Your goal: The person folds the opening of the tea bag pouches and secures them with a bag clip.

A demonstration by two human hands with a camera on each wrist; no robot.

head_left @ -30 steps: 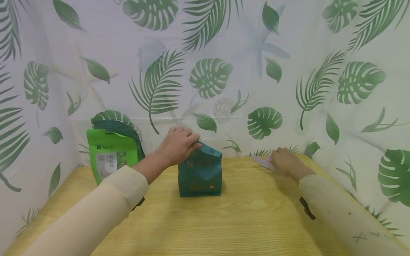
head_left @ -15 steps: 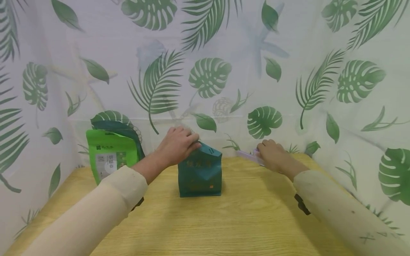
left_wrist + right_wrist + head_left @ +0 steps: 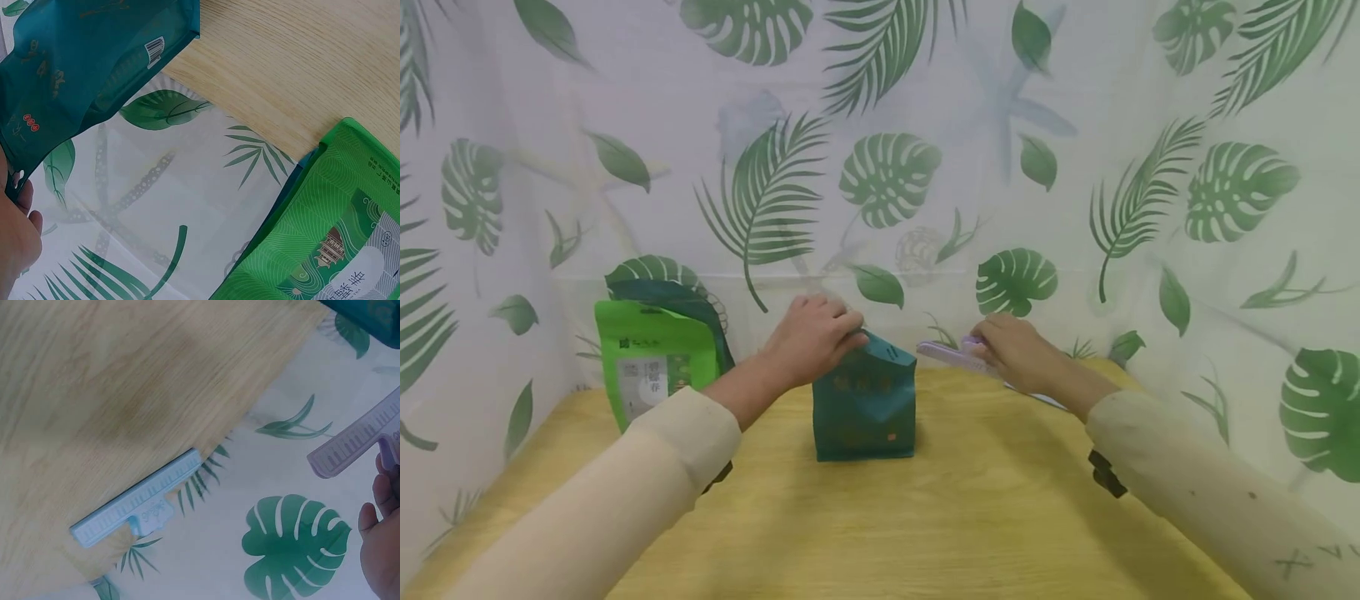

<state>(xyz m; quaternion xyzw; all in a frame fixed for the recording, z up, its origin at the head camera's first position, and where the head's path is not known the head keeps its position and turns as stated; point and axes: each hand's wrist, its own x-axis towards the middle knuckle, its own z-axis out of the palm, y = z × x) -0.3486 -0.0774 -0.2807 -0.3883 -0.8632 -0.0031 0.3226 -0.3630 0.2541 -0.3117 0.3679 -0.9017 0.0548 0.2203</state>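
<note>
A teal tea bag [image 3: 865, 408] stands upright on the table, its top slanting down to the right. My left hand [image 3: 816, 340] grips the bag's upper left corner; in the left wrist view the fingers curl at the teal bag's [image 3: 81, 69] top edge. My right hand [image 3: 1018, 354] holds a pale purple bag clip [image 3: 957, 357] by its handle, raised above the table. The long bar of the clip points left, its end close to the bag's upper right corner. In the right wrist view the purple clip [image 3: 356, 440] runs out from the fingertips.
A bright green tea bag [image 3: 658, 358] stands at the left, with a dark teal bag [image 3: 700, 298] partly hidden behind it. On the wooden table [image 3: 880, 525], near its back edge, lies a light blue bag clip [image 3: 140, 503]. Leaf-patterned cloth [image 3: 880, 100] hangs behind.
My right hand has moved left with the purple clip, bringing it up near the teal bag and uncovering part of the blue clip. The left hand keeps its grip on the bag.
</note>
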